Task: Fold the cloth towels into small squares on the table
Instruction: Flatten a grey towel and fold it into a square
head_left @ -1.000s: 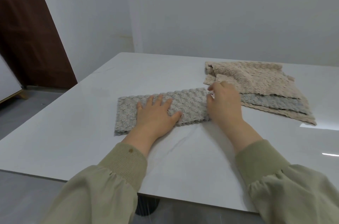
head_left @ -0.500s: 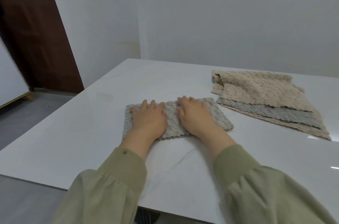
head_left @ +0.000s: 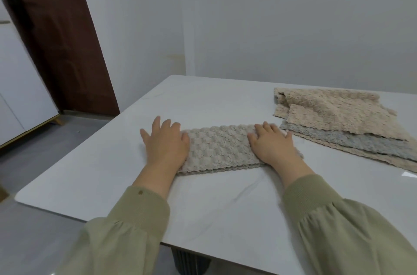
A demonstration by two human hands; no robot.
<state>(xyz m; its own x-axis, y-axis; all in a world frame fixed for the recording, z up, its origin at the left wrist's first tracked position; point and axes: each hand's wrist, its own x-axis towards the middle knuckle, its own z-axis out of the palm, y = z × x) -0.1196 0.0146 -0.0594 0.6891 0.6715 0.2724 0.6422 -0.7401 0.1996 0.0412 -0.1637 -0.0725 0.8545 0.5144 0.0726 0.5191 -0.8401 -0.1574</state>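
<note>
Item: folded grey-beige towel (head_left: 220, 150), a long strip lying flat near the middle of the white table (head_left: 216, 211). My left hand (head_left: 165, 146) presses its left end, fingers straight and spread, the tips on bare tabletop. My right hand (head_left: 273, 146) lies flat on its right end, fingers straight and close together. Item: pile of unfolded towels (head_left: 343, 114), beige over grey, just beside the strip's right end. Olive sleeves (head_left: 144, 211) cover both forearms.

Our left hand (head_left: 165, 147) and right hand (head_left: 273, 147) both flat, palms down, fingers straight, set apart; forearms stretched forward.
</note>
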